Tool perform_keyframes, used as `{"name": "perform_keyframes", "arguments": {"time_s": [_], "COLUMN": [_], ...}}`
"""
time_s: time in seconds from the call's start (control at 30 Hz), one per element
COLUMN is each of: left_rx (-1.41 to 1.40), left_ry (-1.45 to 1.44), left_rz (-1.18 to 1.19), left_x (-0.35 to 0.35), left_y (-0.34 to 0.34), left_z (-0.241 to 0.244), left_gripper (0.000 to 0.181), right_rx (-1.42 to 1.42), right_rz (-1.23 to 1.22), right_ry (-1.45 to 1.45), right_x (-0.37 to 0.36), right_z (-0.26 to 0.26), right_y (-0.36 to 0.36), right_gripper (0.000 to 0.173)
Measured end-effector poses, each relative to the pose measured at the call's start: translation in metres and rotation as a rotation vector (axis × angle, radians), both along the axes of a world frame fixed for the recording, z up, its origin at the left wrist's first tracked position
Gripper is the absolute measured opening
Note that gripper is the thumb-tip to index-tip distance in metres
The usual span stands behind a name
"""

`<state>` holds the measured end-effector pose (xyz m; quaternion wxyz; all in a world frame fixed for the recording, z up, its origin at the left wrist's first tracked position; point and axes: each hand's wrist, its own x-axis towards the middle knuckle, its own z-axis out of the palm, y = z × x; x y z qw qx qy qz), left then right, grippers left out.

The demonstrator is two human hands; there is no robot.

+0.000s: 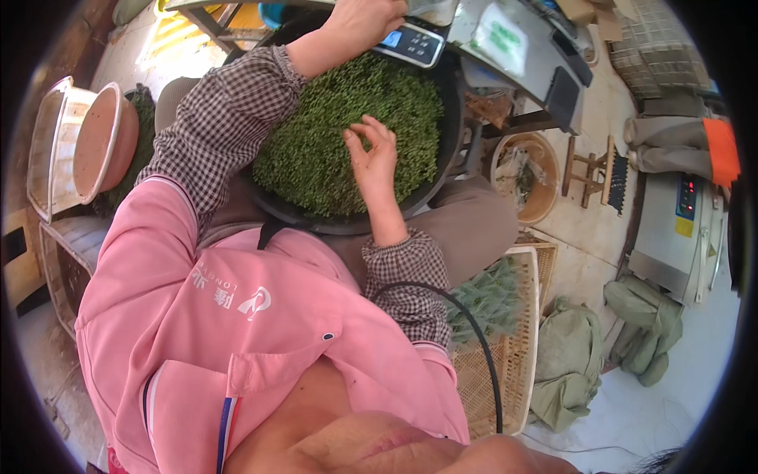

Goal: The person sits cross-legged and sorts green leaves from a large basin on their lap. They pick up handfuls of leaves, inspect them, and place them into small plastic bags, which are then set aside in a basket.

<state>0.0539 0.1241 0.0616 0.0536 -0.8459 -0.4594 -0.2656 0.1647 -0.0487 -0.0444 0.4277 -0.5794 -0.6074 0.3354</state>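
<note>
A wide black basin heaped with small-leaved green sprigs rests at the lap. My right hand is over the heap's near part, thumb and fingers slightly apart, with nothing visible between them. My left hand reaches across the basin's far edge to a digital scale with a lit display. Its fingers are bent beside a clear plastic item on the scale; whether they hold anything cannot be told. Right of the scale, a clear plastic bag with green print lies on a metal table.
Plastic tubs stand at the left. At the right are a round bucket, a small wooden stool, a woven plastic basket with grey-green leaves, cloth bundles and a metal machine. Another person's legs show at far right.
</note>
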Motion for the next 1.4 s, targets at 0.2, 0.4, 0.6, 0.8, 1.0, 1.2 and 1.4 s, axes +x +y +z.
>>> {"name": "perform_keyframes", "arguments": {"time_s": [0.2,0.4,0.6,0.8,1.0,1.2,1.4], "left_rx": [0.171,-0.721,-1.662,-1.544,-1.405,-0.721,-0.265], "left_ry": [-0.141,-0.347,-0.404,-0.409,-0.551,-0.357,-0.252], "left_rz": [-0.098,-0.381,-0.507,-0.545,-0.557,-0.654,-0.75], "left_x": [-0.003,-0.027,-0.061,-0.074,-0.06,-0.048,0.009], "left_y": [-0.008,-0.096,-0.163,-0.197,-0.212,-0.217,-0.253], "left_z": [0.064,0.113,0.086,0.093,0.087,0.096,0.09], "left_gripper": [0.006,0.027,0.054,0.043,0.032,0.027,0.023], "right_rx": [-0.149,-0.073,-0.33,-0.306,-0.252,0.036,0.332], "right_rz": [-0.047,0.357,0.424,0.337,0.3,0.164,-0.089], "right_ry": [0.654,1.201,1.169,1.086,1.063,0.533,-0.207], "right_x": [0.015,0.038,0.012,0.012,0.011,0.075,0.069], "right_z": [0.024,0.042,0.058,0.072,0.076,0.113,0.163], "right_y": [0.012,0.011,-0.054,-0.08,-0.094,-0.115,-0.149], "right_gripper": [0.071,0.07,0.063,0.055,0.065,0.083,0.015]}}
